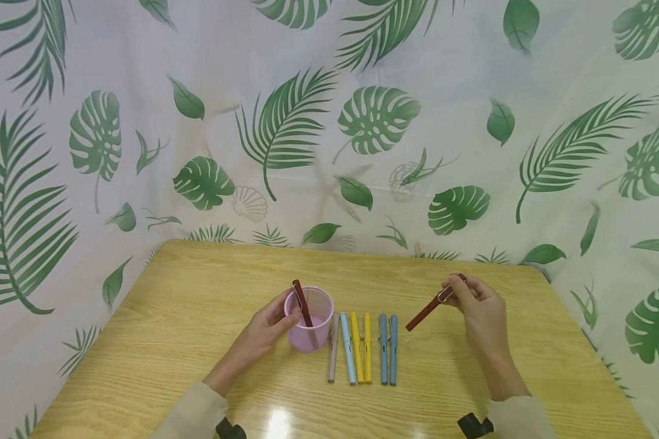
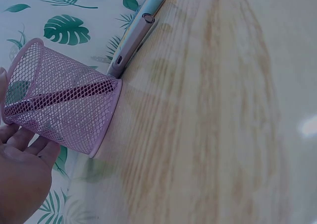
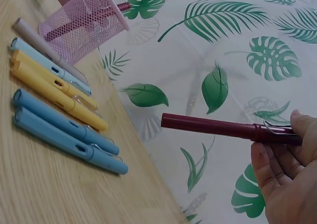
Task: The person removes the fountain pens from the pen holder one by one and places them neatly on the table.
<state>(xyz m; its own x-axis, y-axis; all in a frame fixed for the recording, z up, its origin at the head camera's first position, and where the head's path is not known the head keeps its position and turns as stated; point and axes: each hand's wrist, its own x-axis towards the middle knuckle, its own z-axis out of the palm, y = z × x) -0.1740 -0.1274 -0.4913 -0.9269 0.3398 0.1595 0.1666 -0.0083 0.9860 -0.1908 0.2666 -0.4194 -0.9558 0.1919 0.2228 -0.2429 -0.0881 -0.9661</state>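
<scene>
A pink mesh pen cup (image 1: 310, 338) stands on the table, and my left hand (image 1: 266, 327) grips its rim and side, thumb over the edge. One dark red pen (image 1: 302, 303) leans inside the cup; its body shows through the mesh in the left wrist view. Above the table on the right, my right hand (image 1: 480, 308) pinches a second dark red pen (image 3: 213, 127) by its clip end, the other end slanting down to the left. Between the hands lie a grey-mauve pen (image 1: 333, 347), a light blue pen (image 1: 348, 349), two yellow pens (image 1: 368, 347) and two blue pens (image 1: 393, 350).
The wooden table (image 1: 170, 341) meets a wall covering (image 1: 307, 183) with green leaf prints at its back and sides. The loose pens lie roughly side by side, just right of the cup. Dark wrist devices (image 1: 475, 425) sit at both sleeves.
</scene>
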